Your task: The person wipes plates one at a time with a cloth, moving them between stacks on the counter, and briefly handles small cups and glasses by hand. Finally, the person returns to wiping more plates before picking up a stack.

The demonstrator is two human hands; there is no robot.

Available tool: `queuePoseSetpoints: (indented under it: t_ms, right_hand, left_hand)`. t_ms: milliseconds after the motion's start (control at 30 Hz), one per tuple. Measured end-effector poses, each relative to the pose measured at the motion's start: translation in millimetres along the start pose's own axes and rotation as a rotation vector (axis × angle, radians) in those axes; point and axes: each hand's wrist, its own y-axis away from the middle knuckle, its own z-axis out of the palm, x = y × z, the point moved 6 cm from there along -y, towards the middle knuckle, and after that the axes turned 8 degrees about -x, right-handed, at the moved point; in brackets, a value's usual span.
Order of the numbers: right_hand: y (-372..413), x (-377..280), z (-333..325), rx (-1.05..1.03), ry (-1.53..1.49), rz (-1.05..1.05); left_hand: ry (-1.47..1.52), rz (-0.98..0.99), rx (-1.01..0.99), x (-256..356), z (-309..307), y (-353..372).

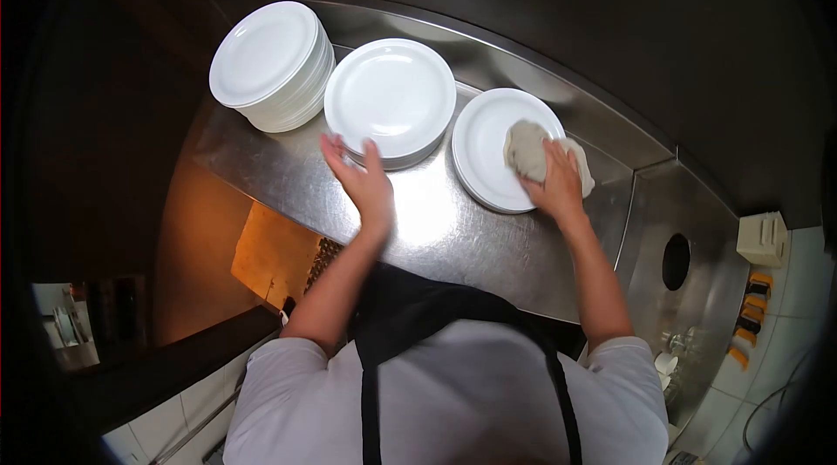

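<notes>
My right hand (556, 182) is closed on a crumpled off-white cloth (527, 148), which lies over the right part of the top plate in the right-hand stack (484, 147). Part of the cloth hangs past that plate's rim. At the near edge of the middle stack of white plates (390, 95), my left hand (362, 182) has its fingers spread, with nothing in them. Its fingertips are right at the rim and slightly blurred. A taller stack of white plates (266, 55) leans a little at the far left of the steel counter (488, 243).
Behind the plates runs a raised steel backsplash (506, 55). A round dark hole (676, 262) is cut in the steel surface at right. Beyond it are a white box (761, 238) and several yellow-and-black items (751, 308) on the tiled wall. Small white cups (666, 364) sit lower right.
</notes>
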Motion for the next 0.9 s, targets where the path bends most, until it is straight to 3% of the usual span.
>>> queuePoseSetpoints:
  t_ms: [33,100,167,267,367,433,500,633,733,833,867,900]
  right_hand:
    - [-17.3,1.9,0.6,0.058,0.0,0.025]
    - [-49.9,-5.5,4.3,0.152,-0.012,0.031]
    - [-64.1,-33.3,13.2,0.141,-0.099,-0.002]
    - [-56.4,-57.1,13.5,0.012,-0.256,-0.039]
    - [-4.1,-61.6,15.9,-0.099,-0.299,-0.107]
    - [31.6,-41.2,7.0,-0.19,-0.346,-0.166]
    - [40.3,-4.0,7.3,-0.121,-0.084,-0.136]
    - [0.8,-12.2,-13.0,-0.109,0.07,0.032]
    - [-37.1,-51.0,15.4,-0.005,-0.076,-0.096]
    - [-25.3,-108.8,23.3,-0.107,-0.293,-0.307]
    - [-6.5,-109.7,25.2,-0.129,-0.346,-0.318]
    - [14.0,-109.7,27.1,-0.153,-0.396,-0.334]
  left_hand:
    - [0.027,0.057,-0.126,-1.4,5.7,28.0]
    - [0.108,-0.307,-0.632,-28.4,43.4,81.0]
    - [0.145,-0.685,-0.705,-19.7,76.6,108.5]
    - [0.107,-0.05,-0.811,-45.5,123.1,88.0]
    - [0.047,0.078,-0.859,-52.9,127.3,82.0]
    - [0.098,-0.076,-0.896,-38.0,116.7,87.8]
    - [0.186,-0.134,-0.93,-30.6,106.8,100.3]
    - [0.126,-0.096,-0.978,-34.5,89.6,117.3]
    - [0.27,-0.284,-1.007,-25.9,88.0,117.9]
    - [-0.183,-0.621,-1.342,-18.2,80.9,114.5]
    - [-0.137,-0.496,-1.465,-44.8,81.4,114.2]
    - [-0.205,-0.435,-1.398,-37.2,76.5,110.4]
